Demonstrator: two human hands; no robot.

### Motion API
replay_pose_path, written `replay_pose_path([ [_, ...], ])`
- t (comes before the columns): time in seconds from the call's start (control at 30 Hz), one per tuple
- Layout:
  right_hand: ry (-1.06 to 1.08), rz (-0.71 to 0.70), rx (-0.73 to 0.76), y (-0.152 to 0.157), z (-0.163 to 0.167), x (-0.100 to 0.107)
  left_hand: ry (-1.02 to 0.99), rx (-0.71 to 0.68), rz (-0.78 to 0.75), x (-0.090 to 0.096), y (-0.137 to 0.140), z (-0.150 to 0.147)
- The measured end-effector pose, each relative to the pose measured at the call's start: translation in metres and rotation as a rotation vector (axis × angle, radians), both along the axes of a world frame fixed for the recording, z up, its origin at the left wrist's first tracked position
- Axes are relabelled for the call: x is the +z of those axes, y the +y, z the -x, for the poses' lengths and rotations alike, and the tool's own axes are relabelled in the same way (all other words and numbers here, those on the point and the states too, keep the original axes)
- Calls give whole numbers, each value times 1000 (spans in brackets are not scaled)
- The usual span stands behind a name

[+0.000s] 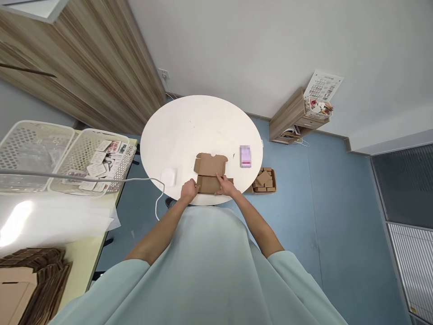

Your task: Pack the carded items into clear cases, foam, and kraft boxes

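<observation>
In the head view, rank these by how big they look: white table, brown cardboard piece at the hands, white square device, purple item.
1. White table
2. Brown cardboard piece, partly covered by the right hand
3. White square device and purple item: too alike to rank.

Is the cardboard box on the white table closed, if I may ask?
No, the cardboard box lies open, its far panel spread out beyond the left hand and right hand.

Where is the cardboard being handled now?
In the head view, the cardboard lies on the near side of the white table, left hand at its left, right hand on its right.
</observation>
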State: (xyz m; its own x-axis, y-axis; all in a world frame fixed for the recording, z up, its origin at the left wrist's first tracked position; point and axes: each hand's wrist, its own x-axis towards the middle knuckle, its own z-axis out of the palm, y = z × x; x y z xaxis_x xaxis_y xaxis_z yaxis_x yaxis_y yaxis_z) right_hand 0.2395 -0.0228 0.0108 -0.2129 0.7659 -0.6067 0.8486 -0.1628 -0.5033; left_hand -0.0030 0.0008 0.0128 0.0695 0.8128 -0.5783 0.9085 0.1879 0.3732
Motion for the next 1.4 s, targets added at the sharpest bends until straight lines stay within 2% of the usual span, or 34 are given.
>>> replay_pose_path([
  [0.13, -10, -15, 4, 1, 2, 6, 111, -48, -10, 4, -3, -7],
  [0.23, -19, -99, -44, -10, 1, 12, 146, -37, -5, 9, -4, -12],
  [0.33, -59, -309, -245, -30, -9, 13, 155, -28, -14, 11, -5, -14],
  [0.4, -134, -378, -436, -43, -17, 11, 149, -25, -20, 12, -5, -15],
  [0.5, -183, -232, -577, -55, -27, 7, 145, -16, -6, 12, -5, -15],
  [0.6, -143, -137, -563, -58, -25, 7, 147, -9, 4, 13, -4, -16],
  [0.77, -79, -180, -536, -56, -11, 17, 156, 1, 0, 13, -4, -15],
  [0.93, -111, -185, -524, -50, -6, 23, 137, 11, 3, 12, -6, -15],
  [1.07, -77, -186, -511, -45, 1, 21, 106, 23, 2, 11, -10, -17],
  [1.27, -76, -216, -400, -40, 15, 17, 69, 34, -1, 9, -13, -15],
  [1.4, -103, -201, -442, -28, 15, 15, 40, 34, -27, 6, -17, -12],
])
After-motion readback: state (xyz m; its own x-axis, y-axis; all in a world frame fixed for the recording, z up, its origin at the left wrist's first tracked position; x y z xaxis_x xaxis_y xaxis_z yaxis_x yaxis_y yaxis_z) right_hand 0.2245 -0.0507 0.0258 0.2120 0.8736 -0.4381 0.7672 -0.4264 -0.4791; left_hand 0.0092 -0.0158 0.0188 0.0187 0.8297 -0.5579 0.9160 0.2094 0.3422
